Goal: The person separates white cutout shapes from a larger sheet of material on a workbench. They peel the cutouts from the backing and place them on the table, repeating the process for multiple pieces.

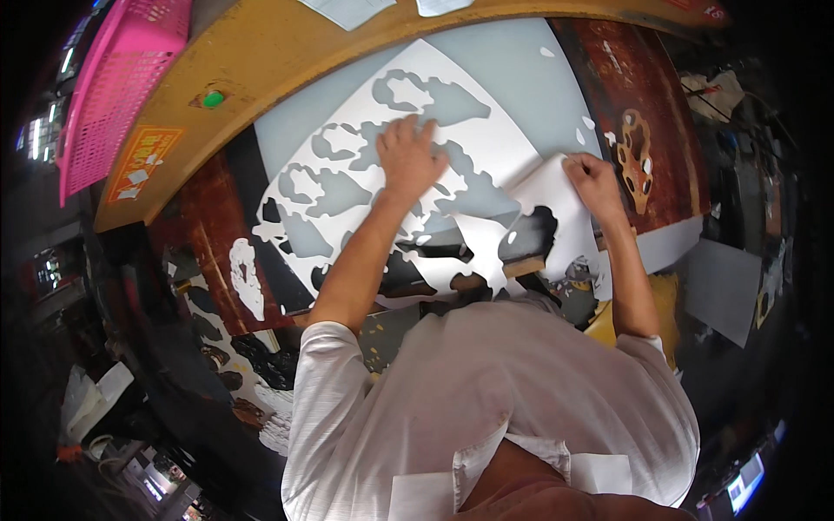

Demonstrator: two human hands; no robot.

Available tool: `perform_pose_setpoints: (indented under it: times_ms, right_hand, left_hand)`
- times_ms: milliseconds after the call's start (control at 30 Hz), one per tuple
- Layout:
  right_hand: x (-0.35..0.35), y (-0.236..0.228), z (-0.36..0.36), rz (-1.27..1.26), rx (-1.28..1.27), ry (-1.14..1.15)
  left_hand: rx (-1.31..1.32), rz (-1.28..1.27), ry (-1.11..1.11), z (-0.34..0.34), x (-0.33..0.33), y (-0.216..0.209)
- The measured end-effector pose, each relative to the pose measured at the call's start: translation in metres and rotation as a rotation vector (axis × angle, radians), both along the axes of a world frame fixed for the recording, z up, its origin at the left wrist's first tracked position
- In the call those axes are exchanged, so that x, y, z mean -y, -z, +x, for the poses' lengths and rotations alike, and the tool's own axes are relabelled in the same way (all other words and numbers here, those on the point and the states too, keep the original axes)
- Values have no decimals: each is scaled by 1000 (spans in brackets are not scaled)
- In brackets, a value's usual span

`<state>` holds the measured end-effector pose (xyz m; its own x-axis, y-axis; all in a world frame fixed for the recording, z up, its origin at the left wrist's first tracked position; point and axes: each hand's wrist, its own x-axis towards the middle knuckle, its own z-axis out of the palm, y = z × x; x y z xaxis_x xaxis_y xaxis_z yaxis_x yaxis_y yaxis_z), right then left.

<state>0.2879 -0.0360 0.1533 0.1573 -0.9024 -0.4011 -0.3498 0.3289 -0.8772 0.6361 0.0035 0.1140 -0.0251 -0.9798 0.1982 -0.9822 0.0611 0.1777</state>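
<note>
Left hand [408,161] lies palm down on the white sheet [499,143], fingers apart, while the right hand [593,184] has its thumb and fingers together, clamped on the sheet's raised right-hand edge. The sheet sits askew on the pale tabletop [530,74], one corner pointing to the far edge, its near part reaching past the near edge, where dark gaps show through the holes. Tearing looks the likeliest trouble: only narrow bridges join the cut-outs, so a hard pull by the right hand against the left hand's pressure could rip one, and the overhanging part might snag. The sheet itself looks thin and smooth, riddled with wavy-edged holes, curling over beside the right hand. Farther out, small white scraps [580,136] lie near the tabletop's right edge, a shaped brown frame [637,161] rests beyond it, and a green button [213,98] sits on the yellow beam [261,65] past the far left corner
</note>
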Motion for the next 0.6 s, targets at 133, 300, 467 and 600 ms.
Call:
perform_pose_setpoints:
  times_ms: [133,300,467,600]
  right_hand:
    - [-10,-2,-21,-20,-57,-79]
    - [-27,12,-31,-133,-2,-57]
    - [-14,45,-1,-267,-251,-25]
    - [10,70,50,-618,-427,-59]
  left_hand:
    - [-11,96,-151,11,-3,9]
    - [115,-43,-21,17,18,1]
    - [388,162,-1,61,46,-35]
    - [389,172,-192,85,40,-54]
